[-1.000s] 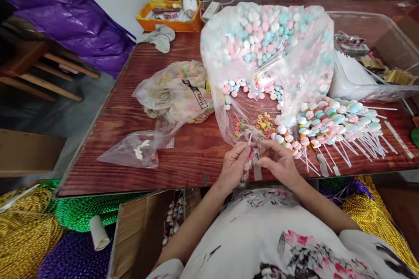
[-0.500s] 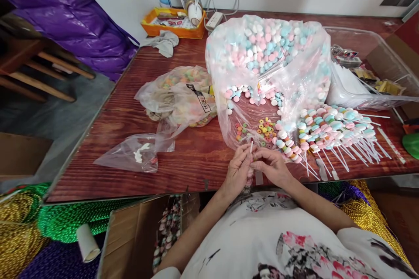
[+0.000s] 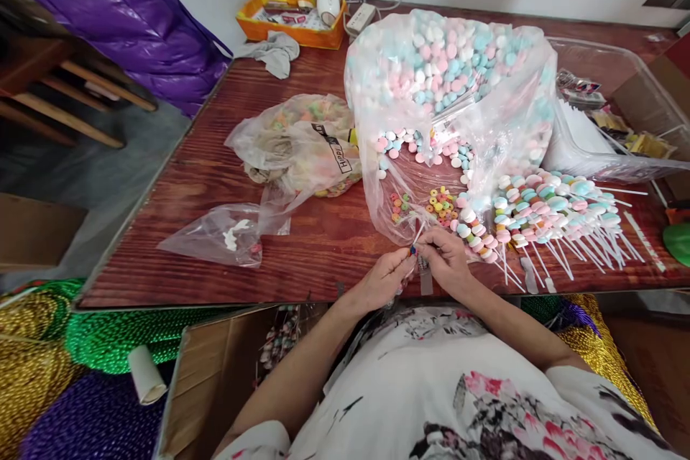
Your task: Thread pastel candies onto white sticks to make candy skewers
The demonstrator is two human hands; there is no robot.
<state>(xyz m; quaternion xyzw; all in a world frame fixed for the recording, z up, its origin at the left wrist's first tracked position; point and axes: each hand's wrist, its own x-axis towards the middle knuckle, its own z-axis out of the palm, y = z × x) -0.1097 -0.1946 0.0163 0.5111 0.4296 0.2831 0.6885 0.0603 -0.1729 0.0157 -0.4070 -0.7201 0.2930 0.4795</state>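
My left hand [image 3: 384, 279] is closed in a pinch around a thin white stick [image 3: 419, 232], whose end points up and away from me. My right hand [image 3: 446, 259] is closed at the same spot, its fingertips against the stick and the left fingers. A tiny blue thing [image 3: 413, 249] shows between the fingertips; its kind is unclear. Whatever hangs below the stick is mostly hidden by my hands. Just beyond them, small coloured candy rings [image 3: 443, 207] lie on a clear plastic bag. Right of my right hand are finished-looking candy skewers [image 3: 555, 208] of pastel candies on white sticks.
A big bag of pastel candies [image 3: 458, 65] stands behind my hands. Left of it lie a bag of candy rings [image 3: 307, 144] and a small clear bag [image 3: 215, 237]. A clear plastic bin [image 3: 625, 57] and an orange tray [image 3: 248, 25] are farther back. Bead strands [image 3: 123, 338] hang below the table edge.
The white stick has tilted to the right, and a tiny blue thing now shows at my fingertips. My left hand has turned more sideways, and my right fingers have come closer around the stick.
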